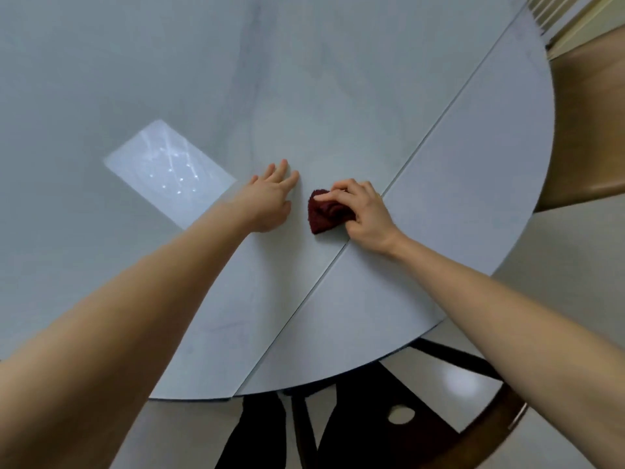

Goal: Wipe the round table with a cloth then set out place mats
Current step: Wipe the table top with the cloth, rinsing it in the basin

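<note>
Round table [338,96]: cloth [326,211] on its near-right part beside a seam, right hand [363,214] on the cloth, left hand [270,201] flat just left of it; chair [588,130] beyond the table's right edge.

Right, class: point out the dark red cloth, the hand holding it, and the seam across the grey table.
Dark red bunched cloth [326,213], head view: exposed folds.
Right hand [363,211], head view: back of hand.
Straight table seam [436,126], head view: upper stretch.
</note>
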